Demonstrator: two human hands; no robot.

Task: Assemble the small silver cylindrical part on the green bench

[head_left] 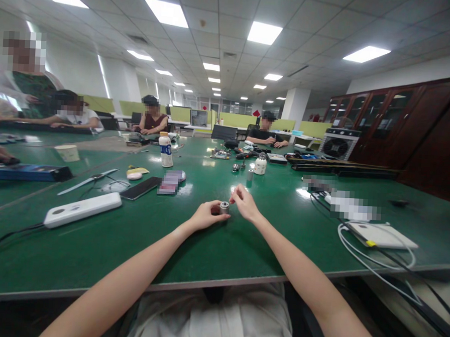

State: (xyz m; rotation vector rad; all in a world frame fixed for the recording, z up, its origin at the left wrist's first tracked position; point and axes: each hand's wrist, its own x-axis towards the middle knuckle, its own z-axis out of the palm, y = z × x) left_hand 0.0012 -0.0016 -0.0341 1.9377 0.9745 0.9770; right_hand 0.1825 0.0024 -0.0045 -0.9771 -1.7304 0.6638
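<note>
My left hand (207,215) is wrapped round a small metal cylinder (224,207), thumb in front and fingers behind. The cylinder stands upright on the green table, and its top face shows a ring with a dark centre. Just to its right, slightly higher, is my right hand (245,203), with thumb and fingertips pinched together. Whatever lies in that pinch, if anything, is too small to make out. Beyond the right hand stand another metal cylinder (250,175) and small dark metal parts (235,167). A white patterned jar (260,166) is close behind them.
On the left are a white power strip (83,210), a black phone (141,188), a fan-like blade (86,181) and a bottle (166,150). To the right lie a white box (383,236) and looped cables (342,240). Several people sit or stand around the table's far side.
</note>
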